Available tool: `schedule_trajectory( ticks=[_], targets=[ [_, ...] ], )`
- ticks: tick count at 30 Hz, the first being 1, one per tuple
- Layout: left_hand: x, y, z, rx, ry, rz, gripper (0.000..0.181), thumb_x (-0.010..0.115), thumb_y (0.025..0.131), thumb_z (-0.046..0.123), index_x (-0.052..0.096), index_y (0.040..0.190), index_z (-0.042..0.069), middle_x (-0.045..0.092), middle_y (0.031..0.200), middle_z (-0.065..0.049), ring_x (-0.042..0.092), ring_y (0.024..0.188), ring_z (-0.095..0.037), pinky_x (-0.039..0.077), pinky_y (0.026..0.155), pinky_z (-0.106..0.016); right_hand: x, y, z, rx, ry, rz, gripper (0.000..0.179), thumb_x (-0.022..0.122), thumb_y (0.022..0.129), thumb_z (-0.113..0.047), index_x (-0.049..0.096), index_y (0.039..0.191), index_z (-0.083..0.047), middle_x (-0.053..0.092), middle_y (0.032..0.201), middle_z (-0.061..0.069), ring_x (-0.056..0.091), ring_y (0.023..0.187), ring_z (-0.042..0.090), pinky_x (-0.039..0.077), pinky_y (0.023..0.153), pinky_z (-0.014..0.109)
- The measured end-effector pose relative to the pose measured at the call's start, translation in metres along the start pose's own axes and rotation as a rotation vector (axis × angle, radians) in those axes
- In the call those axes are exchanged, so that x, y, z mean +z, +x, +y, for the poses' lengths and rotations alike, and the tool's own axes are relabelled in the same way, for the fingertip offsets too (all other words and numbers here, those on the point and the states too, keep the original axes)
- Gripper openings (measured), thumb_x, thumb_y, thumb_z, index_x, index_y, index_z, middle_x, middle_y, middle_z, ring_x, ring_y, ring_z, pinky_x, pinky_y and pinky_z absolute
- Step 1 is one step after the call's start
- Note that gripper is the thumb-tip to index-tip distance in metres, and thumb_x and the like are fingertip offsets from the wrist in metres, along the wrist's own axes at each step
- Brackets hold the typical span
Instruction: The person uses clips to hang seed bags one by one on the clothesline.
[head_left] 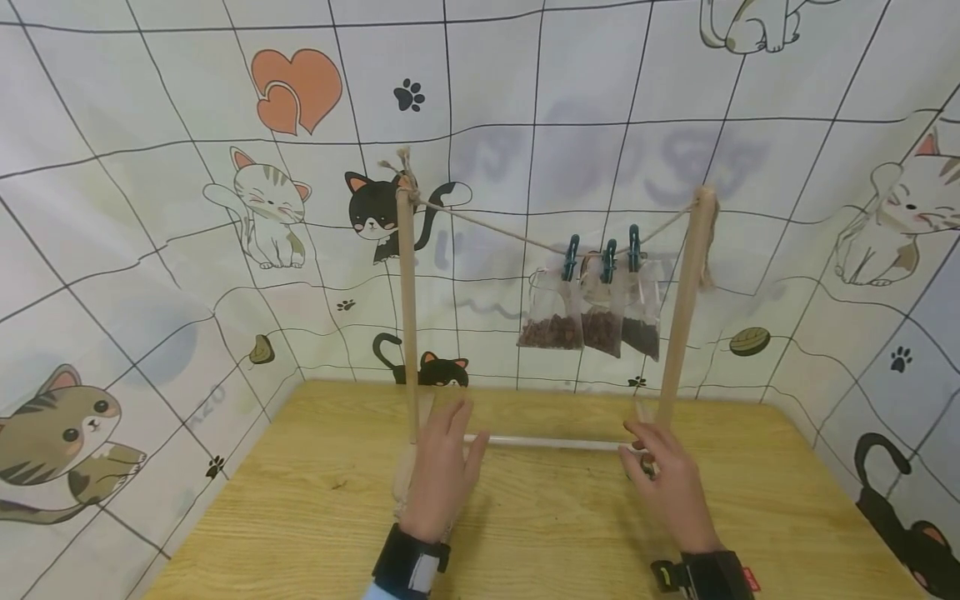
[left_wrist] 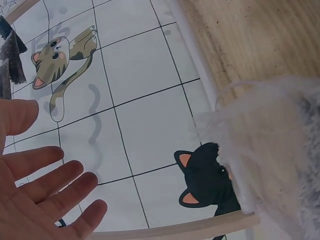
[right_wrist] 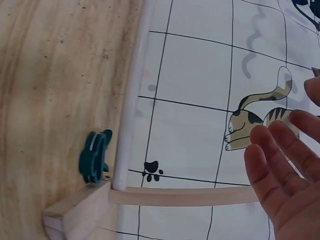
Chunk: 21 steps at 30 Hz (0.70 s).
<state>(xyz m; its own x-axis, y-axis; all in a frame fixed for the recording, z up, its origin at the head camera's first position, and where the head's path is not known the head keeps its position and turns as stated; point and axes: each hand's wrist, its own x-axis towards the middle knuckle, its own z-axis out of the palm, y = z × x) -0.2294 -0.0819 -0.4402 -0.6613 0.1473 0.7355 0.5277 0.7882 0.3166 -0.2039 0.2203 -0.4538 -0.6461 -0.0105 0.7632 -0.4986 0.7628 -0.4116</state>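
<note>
My left hand (head_left: 442, 471) is held over the table by the left post, its fingers extended and holding nothing. Beside it lies a clear plastic bag (left_wrist: 270, 150) with greyish contents, mostly hidden behind the hand in the head view. My right hand (head_left: 671, 487) hovers near the right post, fingers loosely bent and nothing between them. A green clothespin (right_wrist: 93, 157) lies on the table by that post's wooden foot (right_wrist: 75, 210). Several steps back, three bags (head_left: 553, 325) of brown and dark bits hang from a twine line (head_left: 495, 229) by green clothespins (head_left: 609, 260).
Two wooden posts (head_left: 407, 317) carry the sagging twine, and a white rod (head_left: 555, 443) joins them low down. The wooden table (head_left: 315, 500) meets a cat-patterned cloth (head_left: 480, 100) at the back and sides.
</note>
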Motion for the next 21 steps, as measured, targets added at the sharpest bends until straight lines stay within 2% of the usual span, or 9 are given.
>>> schedule_trajectory(
  ticks=[3, 6, 10, 14, 21],
  targets=[
    [0.003, -0.004, 0.0, -0.014, 0.016, -0.017, 0.05, 0.061, 0.088, 0.03, 0.051, 0.131, 0.005, 0.054, 0.129, -0.016, 0.051, 0.118, -0.032, 0.042, 0.096, -0.045, 0.003, -0.004, 0.004, -0.029, 0.008, 0.01, 0.034, 0.069, 0.079, -0.008, 0.063, 0.113, -0.008, 0.06, 0.1, 0.002, 0.054, 0.072, 0.012, 0.045, 0.056, 0.022],
    [0.006, -0.006, 0.0, -0.001, 0.032, -0.025, 0.049, 0.06, 0.089, 0.03, 0.052, 0.13, 0.005, 0.055, 0.128, -0.016, 0.052, 0.117, -0.032, 0.043, 0.095, -0.044, 0.005, -0.006, 0.007, -0.055, 0.015, 0.023, 0.033, 0.069, 0.079, -0.007, 0.063, 0.111, -0.007, 0.059, 0.096, 0.001, 0.05, 0.069, 0.008, 0.042, 0.053, 0.02],
    [0.01, -0.009, 0.001, 0.023, 0.034, -0.032, 0.048, 0.061, 0.088, 0.029, 0.053, 0.127, 0.003, 0.056, 0.126, -0.017, 0.053, 0.114, -0.032, 0.043, 0.094, -0.046, 0.006, -0.009, 0.01, -0.025, 0.012, 0.021, 0.032, 0.069, 0.078, -0.007, 0.064, 0.11, -0.005, 0.059, 0.096, 0.001, 0.051, 0.069, 0.004, 0.043, 0.054, 0.017],
    [0.016, -0.011, 0.008, 0.051, 0.028, -0.057, 0.047, 0.062, 0.087, 0.027, 0.054, 0.125, 0.001, 0.057, 0.123, -0.018, 0.055, 0.112, -0.033, 0.043, 0.092, -0.047, 0.004, -0.01, 0.013, 0.053, -0.049, -0.013, 0.032, 0.068, 0.078, -0.005, 0.063, 0.11, -0.003, 0.06, 0.098, 0.005, 0.058, 0.074, 0.013, 0.049, 0.057, 0.025],
    [0.025, -0.016, 0.027, 0.11, 0.061, -0.13, 0.045, 0.06, 0.088, 0.03, 0.055, 0.125, 0.004, 0.058, 0.123, -0.014, 0.055, 0.113, -0.028, 0.044, 0.091, -0.046, -0.001, -0.015, 0.022, 0.188, -0.157, -0.164, 0.027, 0.064, 0.078, -0.003, 0.064, 0.105, 0.001, 0.06, 0.101, 0.017, 0.06, 0.088, 0.033, 0.051, 0.063, 0.042]
  ],
)
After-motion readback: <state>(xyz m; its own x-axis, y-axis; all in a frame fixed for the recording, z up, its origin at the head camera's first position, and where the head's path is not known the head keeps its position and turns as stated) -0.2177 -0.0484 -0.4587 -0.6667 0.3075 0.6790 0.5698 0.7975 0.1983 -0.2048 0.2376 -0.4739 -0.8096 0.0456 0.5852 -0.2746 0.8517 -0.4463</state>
